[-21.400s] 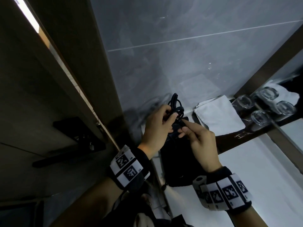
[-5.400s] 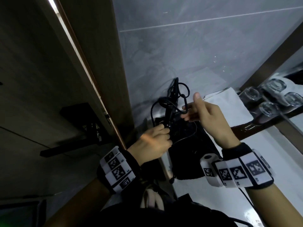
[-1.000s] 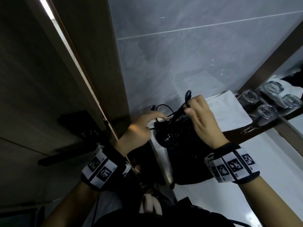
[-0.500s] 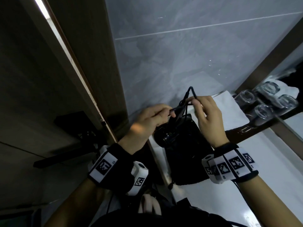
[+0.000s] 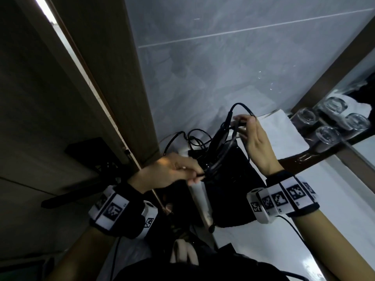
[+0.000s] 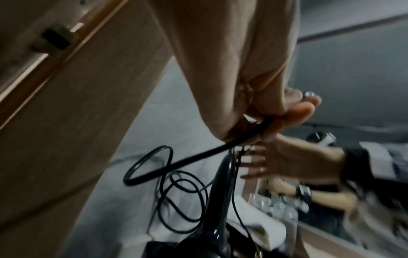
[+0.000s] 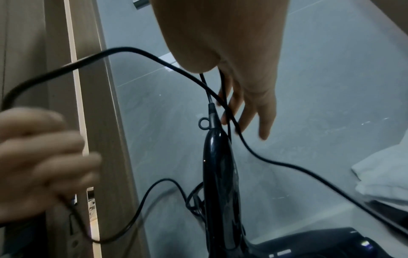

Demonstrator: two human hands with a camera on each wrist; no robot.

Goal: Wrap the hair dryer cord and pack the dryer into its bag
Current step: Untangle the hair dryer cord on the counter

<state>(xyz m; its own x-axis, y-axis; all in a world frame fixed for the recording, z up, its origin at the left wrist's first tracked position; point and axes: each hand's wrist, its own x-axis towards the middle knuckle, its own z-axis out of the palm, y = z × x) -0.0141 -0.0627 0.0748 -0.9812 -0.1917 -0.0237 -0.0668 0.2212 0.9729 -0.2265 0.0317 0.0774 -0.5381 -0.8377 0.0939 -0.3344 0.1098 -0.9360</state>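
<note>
Hair dryer [image 5: 218, 138] stands handle-up with its body low in the mouth of the black bag [image 5: 233, 191] on the white counter [image 5: 334, 209], against the grey tiled wall [image 5: 223, 67]. I read it as only partly in; how deep I cannot tell, the bag is too dark. Cord [image 5: 197, 136] is mostly unwrapped: several loose loops lie behind the handle, and one strand arcs from the handle tip over to my right. Left hand [image 5: 170, 173] pinches a run of cord near the dryer body, fingers curled on it. Right hand [image 5: 254, 142] holds the cord loop up by the handle tip between thumb and forefinger; its other fingers are spread and relaxed. My estimate: wrapping has barely begun, at most one turn laid on the handle. Left to do: wind the slack, tuck the plug, seat the dryer fully, close the bag. A folded white towel [image 5: 284, 134] and upturned glasses [image 5: 332, 118] sit just beyond.
</note>
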